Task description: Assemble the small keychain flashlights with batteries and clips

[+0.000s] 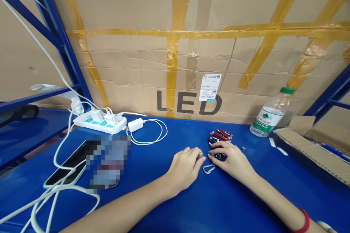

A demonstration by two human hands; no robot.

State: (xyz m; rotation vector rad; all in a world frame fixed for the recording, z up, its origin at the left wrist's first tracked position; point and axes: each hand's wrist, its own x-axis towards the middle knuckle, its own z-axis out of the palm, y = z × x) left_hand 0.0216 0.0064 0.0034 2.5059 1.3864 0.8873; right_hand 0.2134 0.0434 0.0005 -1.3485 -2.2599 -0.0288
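Observation:
My left hand [184, 170] is closed, thumb against curled fingers, around a small item with a greyish metallic end [200, 154]; the rest of it is hidden. Close by on the right, the bent fingers and thumb of my right hand [234, 159] close around a small black object with a white mark [220, 157]. A silver carabiner [209, 169] lies on the blue tabletop [169, 204] just below the gap between both hands. Behind my right hand is a pile of slim red, black and blue metallic tubes [221, 135]. A small round silvery piece [243, 148] lies to their right.
A plastic bottle with a green cap [269, 116] stands at back right, beside an open cardboard box [308, 149]. At left are a power strip [102, 122], white cables [56, 145], a phone [68, 164] and a blurred-out item [109, 164]. A large carton [131, 62] walls off the back.

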